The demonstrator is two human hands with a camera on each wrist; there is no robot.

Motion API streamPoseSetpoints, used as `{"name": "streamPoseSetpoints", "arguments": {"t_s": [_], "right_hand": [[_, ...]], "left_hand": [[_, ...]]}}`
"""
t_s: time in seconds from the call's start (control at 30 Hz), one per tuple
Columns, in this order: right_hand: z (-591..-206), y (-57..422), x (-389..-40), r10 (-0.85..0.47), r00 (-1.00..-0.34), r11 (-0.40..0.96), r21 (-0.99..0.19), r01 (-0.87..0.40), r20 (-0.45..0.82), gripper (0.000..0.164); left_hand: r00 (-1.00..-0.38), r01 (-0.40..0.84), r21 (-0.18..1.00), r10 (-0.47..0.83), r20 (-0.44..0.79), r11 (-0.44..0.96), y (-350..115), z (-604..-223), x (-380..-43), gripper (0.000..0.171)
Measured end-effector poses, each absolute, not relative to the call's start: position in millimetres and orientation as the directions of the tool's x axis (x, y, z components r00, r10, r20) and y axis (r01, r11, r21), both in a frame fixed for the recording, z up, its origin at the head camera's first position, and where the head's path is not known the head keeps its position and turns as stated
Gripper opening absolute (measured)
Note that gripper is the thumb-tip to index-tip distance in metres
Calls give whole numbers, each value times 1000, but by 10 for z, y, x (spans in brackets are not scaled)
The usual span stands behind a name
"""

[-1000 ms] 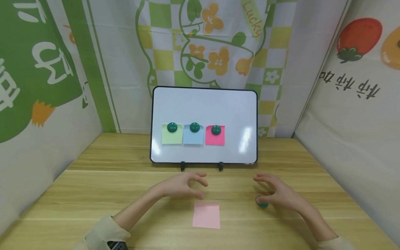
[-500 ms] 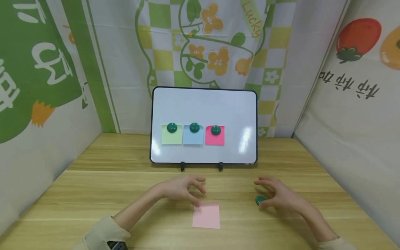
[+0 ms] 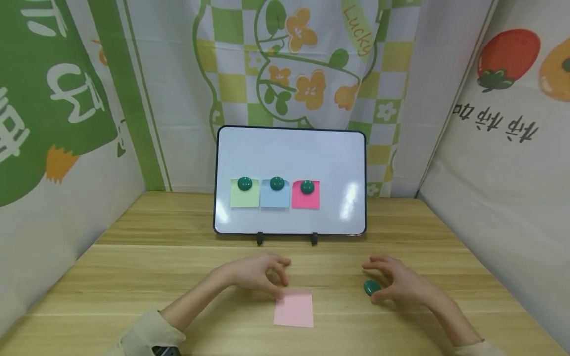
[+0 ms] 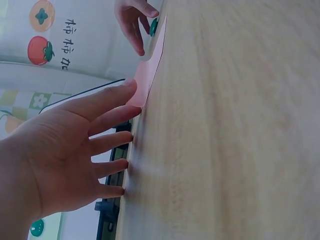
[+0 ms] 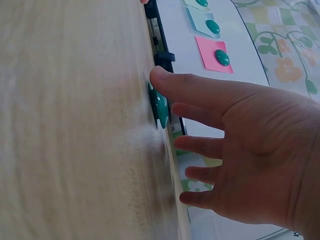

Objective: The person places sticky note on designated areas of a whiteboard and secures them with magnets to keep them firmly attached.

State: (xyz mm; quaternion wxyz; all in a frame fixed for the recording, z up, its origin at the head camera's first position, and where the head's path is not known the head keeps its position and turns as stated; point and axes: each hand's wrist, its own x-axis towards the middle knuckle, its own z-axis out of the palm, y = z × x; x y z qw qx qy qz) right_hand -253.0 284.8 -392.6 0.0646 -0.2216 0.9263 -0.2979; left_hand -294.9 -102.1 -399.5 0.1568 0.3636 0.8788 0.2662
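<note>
A pale pink sticky note (image 3: 294, 309) lies on the table before me. My left hand (image 3: 258, 273) is at its far left corner, the thumb over the edge and the forefinger close by; whether they touch the paper I cannot tell. In the left wrist view the fingers of the left hand (image 4: 65, 150) are spread and nearly straight. To the right lies a loose green round magnet (image 3: 371, 288), tilted on the tabletop. My right hand (image 3: 403, 282) is around it without a grip, thumb tip beside the magnet (image 5: 160, 107) and the other fingers stretched out, as the right wrist view shows.
A whiteboard (image 3: 338, 158) stands behind the hands on black feet (image 3: 314, 238). Green (image 3: 244, 200), blue (image 3: 274, 200) and bright pink (image 3: 305, 201) notes hang on it, each under a green magnet. Printed cloth walls enclose the wooden table (image 3: 147, 277) at the back and sides.
My left hand has come down and nearer to the pale pink note's corner. The right hand has shifted slightly nearer to me, and its thumb no longer covers the loose magnet.
</note>
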Motion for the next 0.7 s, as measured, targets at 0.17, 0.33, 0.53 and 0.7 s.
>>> {"name": "streamPoseSetpoints", "arguments": {"t_s": [0.17, 0.33, 0.53, 0.7], "right_hand": [[-3923, 2846, -2516, -445, -895, 726, -587, -358, -5, 68], [-3924, 2846, -2500, -439, -898, 722, -601, -341, -17, 59], [-3934, 2857, -2504, -439, -899, 724, -594, -349, -7, 51], [-3944, 2859, -2514, -431, -902, 733, -586, -345, -8, 47]], "left_hand": [[-682, 565, 571, 726, -83, 596, -1016, -3992, -2942, 22], [-685, 563, 574, 725, -79, 594, -1008, -3996, -2947, 6], [-690, 558, 577, 720, -76, 596, -1006, -3979, -2942, 9], [-691, 563, 570, 719, -73, 599, -1011, -3971, -2943, 9]]}}
